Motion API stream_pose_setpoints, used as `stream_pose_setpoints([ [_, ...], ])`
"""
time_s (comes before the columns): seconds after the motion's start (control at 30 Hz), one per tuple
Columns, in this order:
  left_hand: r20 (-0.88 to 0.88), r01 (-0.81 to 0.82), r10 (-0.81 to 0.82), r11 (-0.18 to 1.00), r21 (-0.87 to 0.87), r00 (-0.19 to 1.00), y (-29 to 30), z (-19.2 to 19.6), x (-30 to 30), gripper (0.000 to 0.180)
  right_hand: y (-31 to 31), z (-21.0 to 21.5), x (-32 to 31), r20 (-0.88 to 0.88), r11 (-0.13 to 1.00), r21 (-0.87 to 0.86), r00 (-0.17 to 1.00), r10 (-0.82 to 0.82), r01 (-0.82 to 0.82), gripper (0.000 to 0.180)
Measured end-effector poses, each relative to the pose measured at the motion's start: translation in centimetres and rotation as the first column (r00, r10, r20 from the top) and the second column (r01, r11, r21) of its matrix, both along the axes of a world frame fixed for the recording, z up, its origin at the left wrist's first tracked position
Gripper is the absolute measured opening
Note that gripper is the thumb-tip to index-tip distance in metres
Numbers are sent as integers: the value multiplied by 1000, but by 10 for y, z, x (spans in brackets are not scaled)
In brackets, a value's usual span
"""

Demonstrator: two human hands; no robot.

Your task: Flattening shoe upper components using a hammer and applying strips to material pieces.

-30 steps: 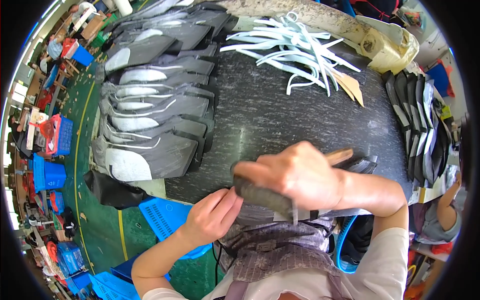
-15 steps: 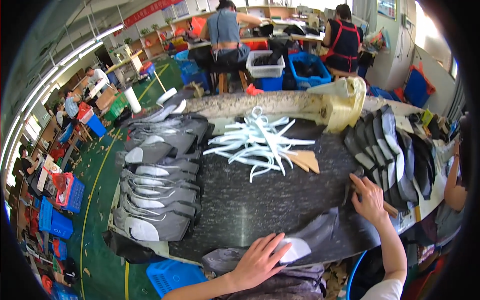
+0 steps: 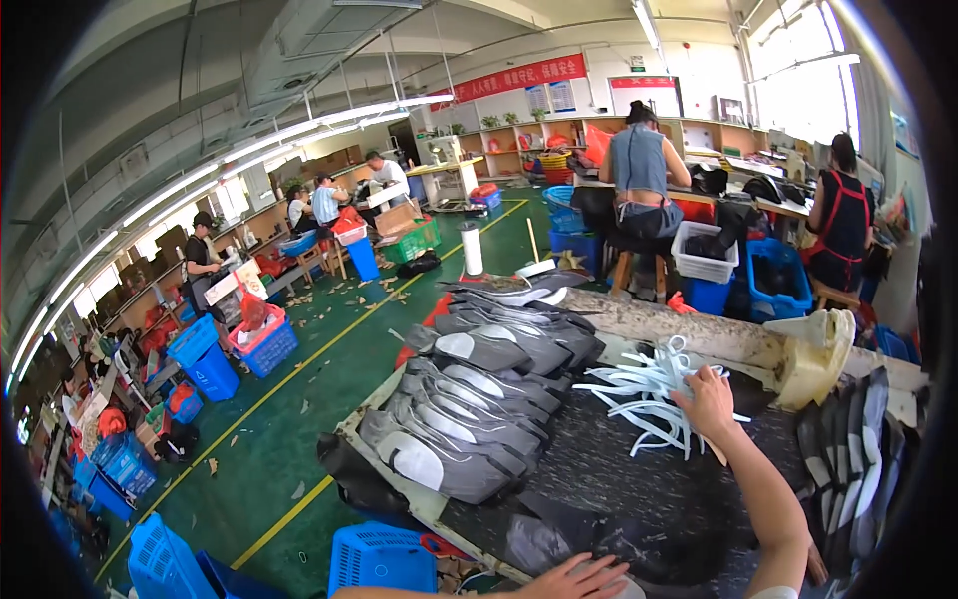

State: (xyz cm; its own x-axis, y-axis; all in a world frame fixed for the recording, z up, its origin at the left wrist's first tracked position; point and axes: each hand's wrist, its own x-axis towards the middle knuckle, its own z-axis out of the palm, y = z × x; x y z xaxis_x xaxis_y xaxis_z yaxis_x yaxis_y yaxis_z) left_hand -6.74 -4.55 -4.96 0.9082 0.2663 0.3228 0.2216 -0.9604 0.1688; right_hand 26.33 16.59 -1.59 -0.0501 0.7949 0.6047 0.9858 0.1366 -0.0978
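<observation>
My left hand lies flat with fingers apart on a dark grey cut piece with a white patch, at the table's near edge; the picture's lower rim cuts the hand off. Out over the table, my right hand bends its fingers down into a loose pile of white strips. Its fingertips look closed on a strip, though they are partly covered. A sliver of a tan piece shows beside the right wrist. Past my right forearm, a wooden handle lies by the dark pieces.
Overlapping grey pieces with white patches line the table's left side; more dark pieces stand at the right. A pale beam borders the far edge. Blue baskets sit on the green floor at the left. Several people work at benches beyond.
My right hand has left the tool with the wooden handle and moved left and away from me to the white strips. My left hand stays on the grey piece. The view has swung up and left.
</observation>
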Motion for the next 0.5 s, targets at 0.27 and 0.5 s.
stream_pose_setpoints([
  [0.27,173,2,96,869,-494,980,10,42,5,82,-52,56,18,-838,954,279,459,297,-108,27],
  [0.5,556,544,62,-326,-773,829,22,62,41,97,-255,69,-105,-577,558,-224,570,585,-799,22],
])
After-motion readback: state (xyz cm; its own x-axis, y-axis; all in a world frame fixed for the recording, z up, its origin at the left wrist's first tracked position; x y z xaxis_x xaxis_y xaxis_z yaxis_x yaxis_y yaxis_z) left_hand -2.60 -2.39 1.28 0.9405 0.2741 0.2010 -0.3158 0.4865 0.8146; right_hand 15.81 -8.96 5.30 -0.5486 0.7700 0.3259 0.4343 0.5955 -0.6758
